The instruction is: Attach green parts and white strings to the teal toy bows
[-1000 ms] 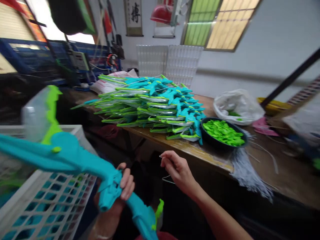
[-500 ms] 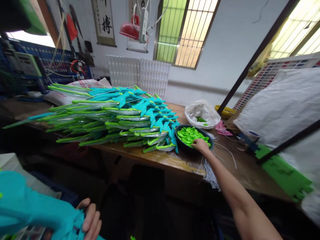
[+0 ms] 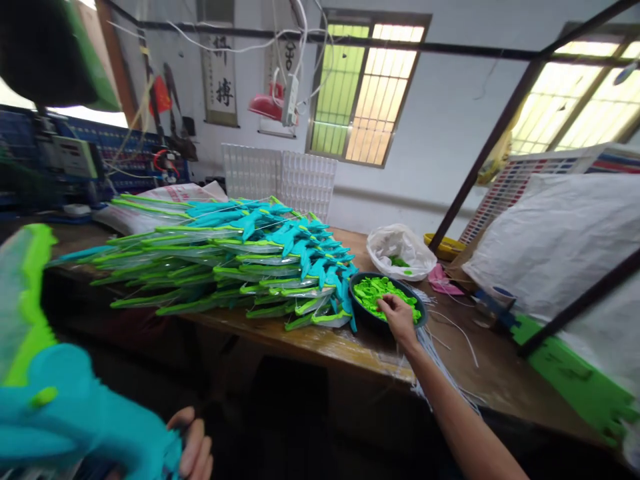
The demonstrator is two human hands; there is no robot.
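My left hand [image 3: 193, 443], at the bottom left, has its fingers wrapped round the turquoise body of a toy bow [image 3: 107, 420]. A bright green limb [image 3: 34, 293] with a clear sheet beside it rises from that body; the rest runs out of frame. Over the near side of a dark round bowl [image 3: 367, 319] is my right hand [image 3: 399, 317], thumb and fingertips pinched together. Bright green plastic pieces [image 3: 373, 291] fill the bowl. Whether a piece sits between those fingertips is too small to tell.
A big stack of turquoise and green toy bows [image 3: 240, 260] covers the table's left and middle. Behind the bowl stands a white plastic bag [image 3: 400, 250] with green bits inside. White cords [image 3: 440, 363] hang over the table edge. A green panel [image 3: 575, 380] and white sacks [image 3: 560, 233] stand right.
The view has tilted up slightly. My right hand has risen a little from among the green pieces toward the bowl's near side. The toy bow in my left hand now shows more of its green limb.
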